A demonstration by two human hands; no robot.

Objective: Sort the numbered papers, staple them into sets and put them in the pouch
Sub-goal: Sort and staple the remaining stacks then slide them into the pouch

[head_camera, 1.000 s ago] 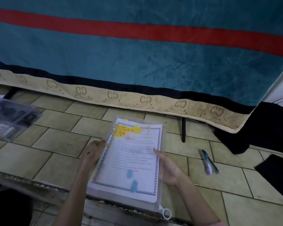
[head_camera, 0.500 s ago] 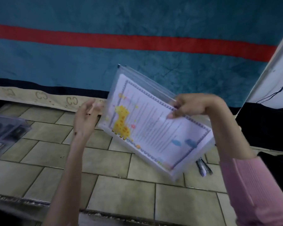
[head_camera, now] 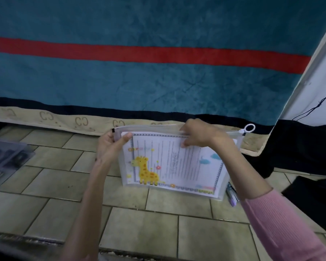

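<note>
Translucent plastic zip pouch (head_camera: pixel 174 189): upright above tiled floor (head_camera: pixel 64 185), giraffe-printed papers (head_camera: pixel 169 166) inside. Likely light, floppy, slick; hold by top zip edge. Left hand (head_camera: pixel 111 147) pinches top-left corner. Right hand (head_camera: pixel 196 134) fingers pinch top edge. White ring pull (head_camera: pixel 249 128) at right end.

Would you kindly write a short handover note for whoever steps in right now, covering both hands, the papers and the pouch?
Left hand: grips the left end of the pouch, thumb on its front.
Right hand: fingers pinch the pouch's top edge near the middle.
Pouch: held upright over the tiled floor, long side level, zipper ring at the top right end.
Papers: inside the pouch, giraffe sheet facing the camera.
Stapler: on the floor, behind the pouch's lower right corner.
Done: papers are in the pouch.
Left: the top looks unzipped, so it probably needs closing. Staples cannot be seen.
</note>
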